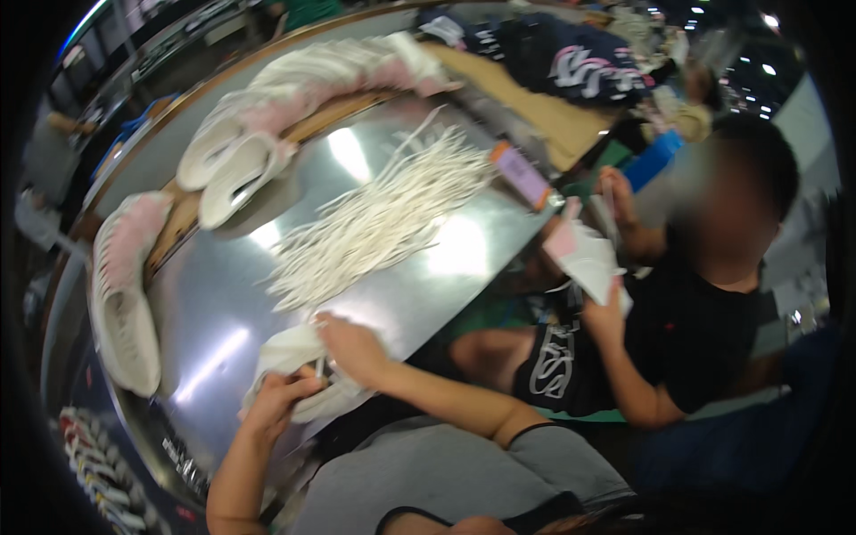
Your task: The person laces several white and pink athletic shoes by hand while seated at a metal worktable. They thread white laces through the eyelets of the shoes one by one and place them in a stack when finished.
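Note:
A white shoe upper (287, 349) lies in front of me at the near edge of a shiny metal table. My left hand (278, 399) is closed on its near side, the fingers bent over the edge of the opening. Over its far right side my right hand (357, 352) pinches a thin white shoelace, with a short length of lace showing between the two hands. Blur and my fingers hide the eyelets. Just beyond my right hand lies a large loose pile of white shoelaces (383, 209).
Nested white and pink shoe uppers (303, 85) line the table's (209, 308) far rim, with another stack (125, 267) at the left. A purple and orange card (523, 176) lies by the laces. At right, a seated co-worker (695, 330) holds a white upper (584, 254). Dark printed fabric (571, 62) lies behind.

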`<move>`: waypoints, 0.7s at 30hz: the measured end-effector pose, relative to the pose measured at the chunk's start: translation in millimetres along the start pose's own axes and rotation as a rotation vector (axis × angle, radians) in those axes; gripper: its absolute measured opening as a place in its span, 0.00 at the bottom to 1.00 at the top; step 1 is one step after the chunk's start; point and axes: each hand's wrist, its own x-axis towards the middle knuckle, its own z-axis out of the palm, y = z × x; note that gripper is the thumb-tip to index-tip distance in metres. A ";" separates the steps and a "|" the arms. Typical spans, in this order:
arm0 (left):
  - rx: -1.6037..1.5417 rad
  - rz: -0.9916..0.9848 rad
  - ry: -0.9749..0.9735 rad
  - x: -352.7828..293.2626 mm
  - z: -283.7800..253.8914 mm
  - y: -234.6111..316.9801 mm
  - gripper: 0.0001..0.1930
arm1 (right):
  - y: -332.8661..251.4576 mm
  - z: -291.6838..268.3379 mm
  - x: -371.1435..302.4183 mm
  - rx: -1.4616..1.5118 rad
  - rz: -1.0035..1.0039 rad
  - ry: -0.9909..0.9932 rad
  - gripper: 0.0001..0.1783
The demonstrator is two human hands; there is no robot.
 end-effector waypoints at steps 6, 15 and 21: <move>-0.816 0.777 -0.183 -119.7 -28.1 59.9 0.09 | 2.1 0.2 6.1 -0.040 0.068 0.213 0.14; 1.083 0.971 0.489 -35.9 40.7 -6.3 0.07 | 3.5 -22.2 -1.6 0.519 0.009 0.165 0.13; 0.964 0.856 0.525 -16.7 38.6 -22.2 0.11 | -6.4 -37.5 -64.3 0.447 -0.067 -0.043 0.12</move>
